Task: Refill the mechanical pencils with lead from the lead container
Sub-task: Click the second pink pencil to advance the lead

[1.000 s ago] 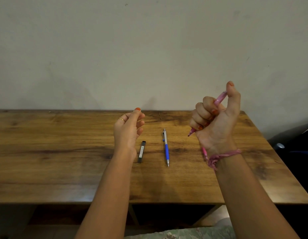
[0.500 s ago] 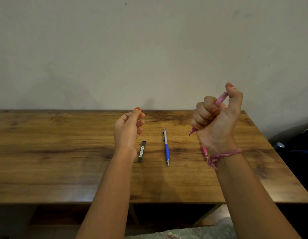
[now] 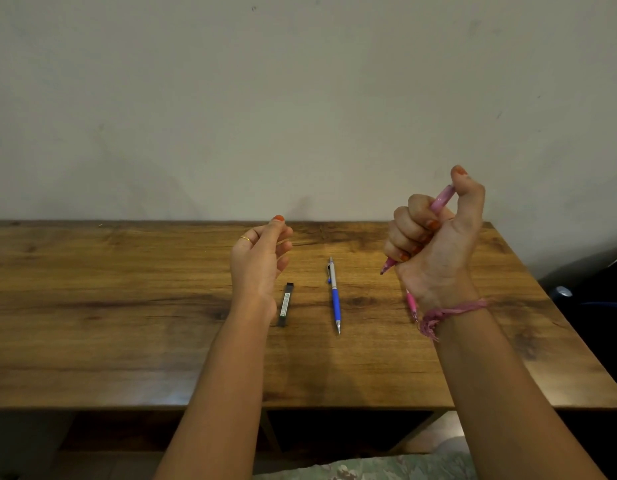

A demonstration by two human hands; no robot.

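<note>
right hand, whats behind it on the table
A second pink pencil lies on the wooden table behind the right hand. Only its lower end shows; the wrist covers the rest.

A single head-worn wide-angle camera looks forward and slightly down from the person's seated position. It faces the wooden worktop [image 3: 127, 341] and the plain wall [image 3: 300, 98] behind it, at arm's length, both forearms entering from below.

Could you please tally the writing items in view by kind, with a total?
Mechanical pencils: 3 (pink plastic pencil gripped in the right hand; blue-and-silver pencil on the wooden table; second pink pencil, mostly hidden behind the wrist)
Black rectangular lead container: 1
Total: 4
</note>
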